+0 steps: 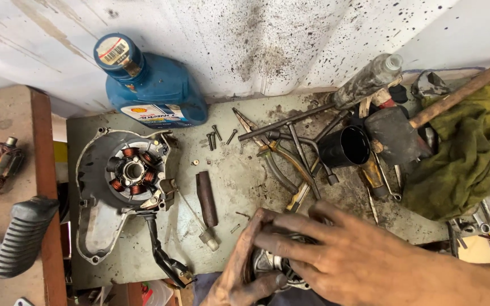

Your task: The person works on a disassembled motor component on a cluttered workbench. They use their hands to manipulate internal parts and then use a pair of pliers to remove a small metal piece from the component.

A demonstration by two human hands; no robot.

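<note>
Both greasy hands, left [239, 277] and right [336, 255], grip closed around a round metal part [267, 265] at the bench's front edge, mostly hiding it.

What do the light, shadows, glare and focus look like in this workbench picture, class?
Head view: soft, even light with only faint shadows; mild glare on the blue oil bottle and the clear bottle; the bench and engine cover are sharp; the left hand and right hand, nearest the camera, look slightly soft; the edges bend a little.
</note>
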